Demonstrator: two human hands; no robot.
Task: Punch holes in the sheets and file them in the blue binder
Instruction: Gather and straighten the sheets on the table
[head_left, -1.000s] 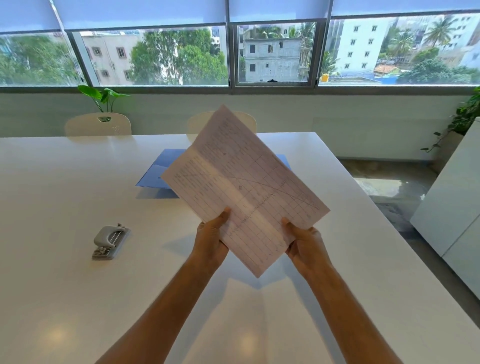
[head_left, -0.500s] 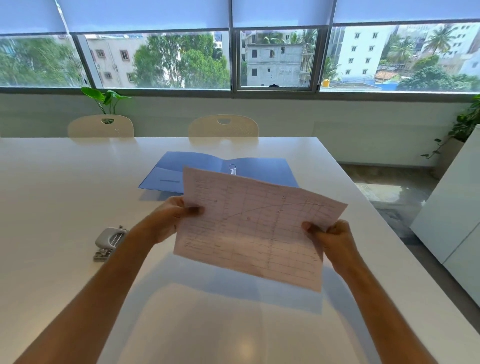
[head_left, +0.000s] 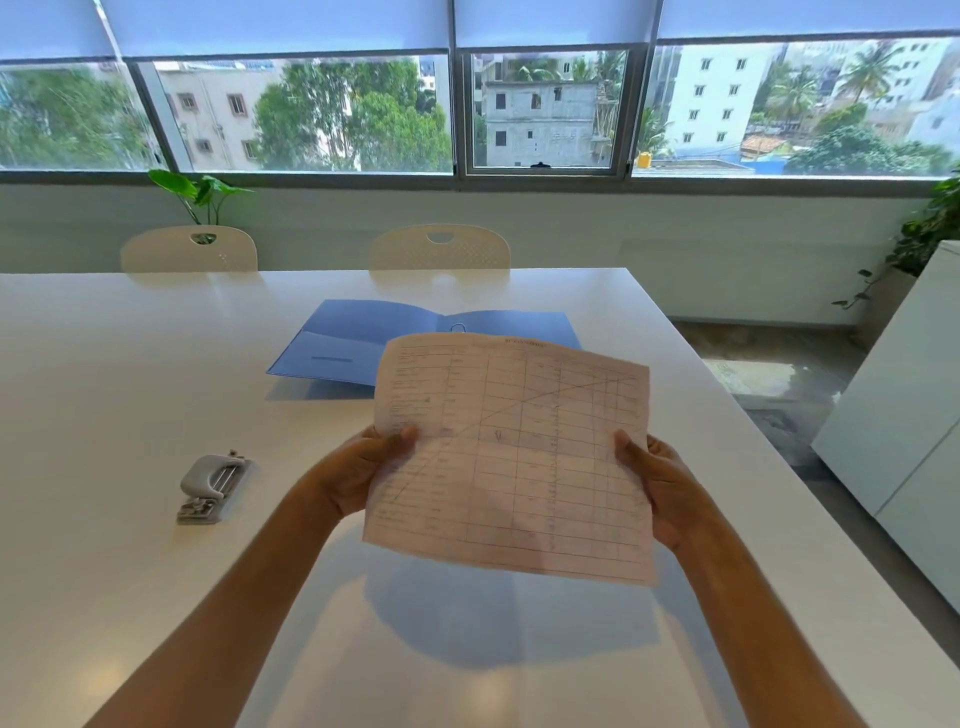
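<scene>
White table (head_left: 130, 364): fills the lower two thirds of the frame, glossy, with reflections near the bottom edge.

Two cream chairs (head_left: 440, 248): at the table's far edge, upper centre and upper left of the frame, below the window.

Sheets (head_left: 511, 457): centre of the frame, held up off the table and roughly facing the camera, printed with a ruled table and a diagonal pen stroke. The lower edge tilts slightly down to the right. How many sheets are in the stack cannot be told.

Blue binder (head_left: 358, 338): lying open and flat on the table above centre, its near right part hidden behind the sheets. One metal ring shows at the spine.

Left hand (head_left: 358, 475): fingers clenched on the sheets' left edge, thumb on the front face.

Right hand (head_left: 662, 488): gripping the sheets' right edge, thumb on the front face.

Hole punch (head_left: 210, 488): grey, resting on the table at centre left of the frame, well apart from both hands and the binder.
</scene>
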